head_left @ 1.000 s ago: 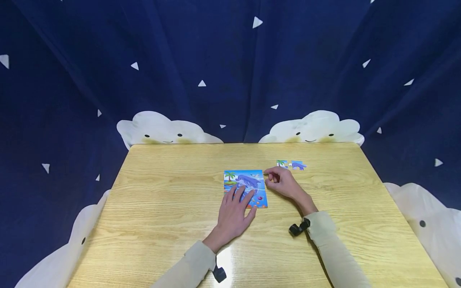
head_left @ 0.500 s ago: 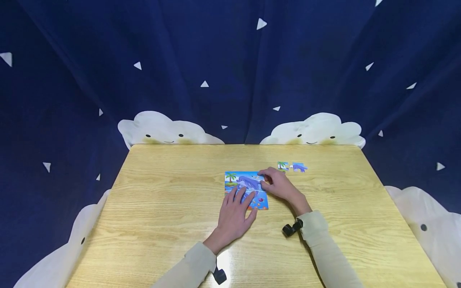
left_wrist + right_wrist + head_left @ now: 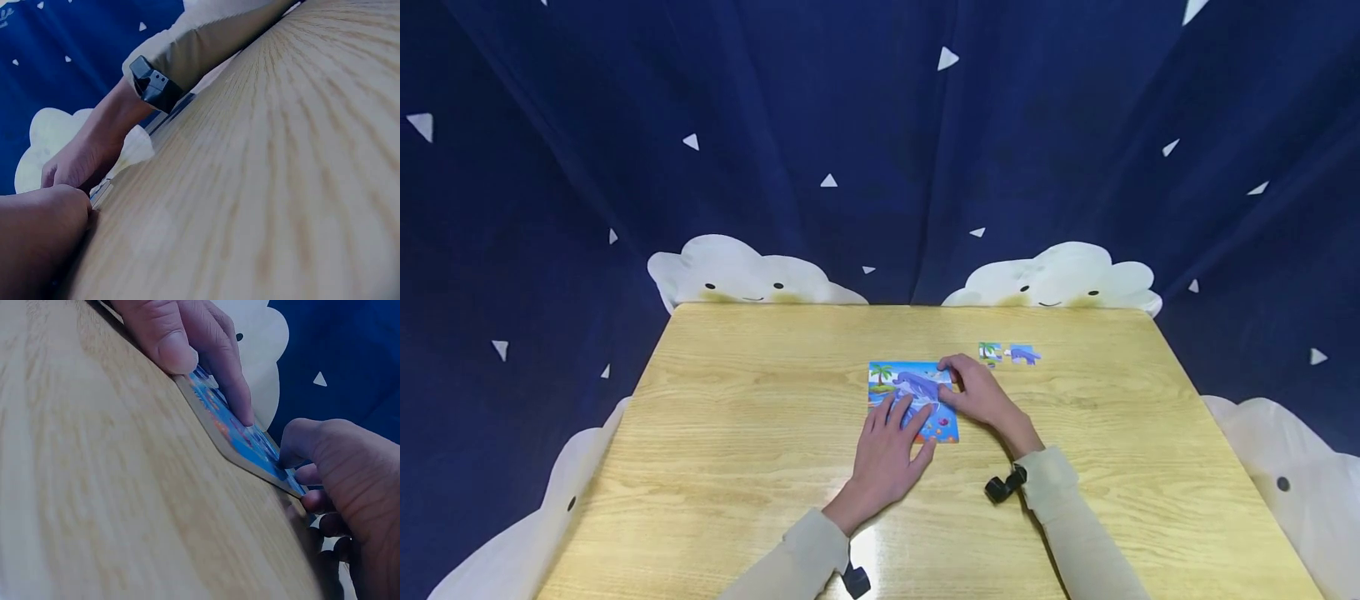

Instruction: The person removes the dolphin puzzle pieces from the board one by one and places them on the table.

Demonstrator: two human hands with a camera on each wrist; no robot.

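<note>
A square dolphin puzzle board (image 3: 949,427), with a palm tree and blue sea, lies flat on the table. In the head view my left hand (image 3: 883,467) rests on its lower part, fingers spread and covering much of the dolphin's belly. At the upper right corner my right hand (image 3: 983,398) grips the board's edge. The right wrist view shows the right thumb (image 3: 295,442) on the printed face and curled fingers beside the edge. There the left hand (image 3: 169,331) lies over the far side of the board. The left wrist view hides most of the board behind the hands.
Several loose jigsaw pieces lie behind the right hand: a palm tree piece (image 3: 989,350), a dolphin piece (image 3: 1022,354) and smaller bits. The wooden table (image 3: 722,433) runs back to a dark blue curtain (image 3: 880,108) with white clouds. Each wrist wears a black camera (image 3: 996,490).
My right hand has moved left from beside the board onto its upper right edge, uncovering a small piece below the palm tree piece. The left hand stays in place.
</note>
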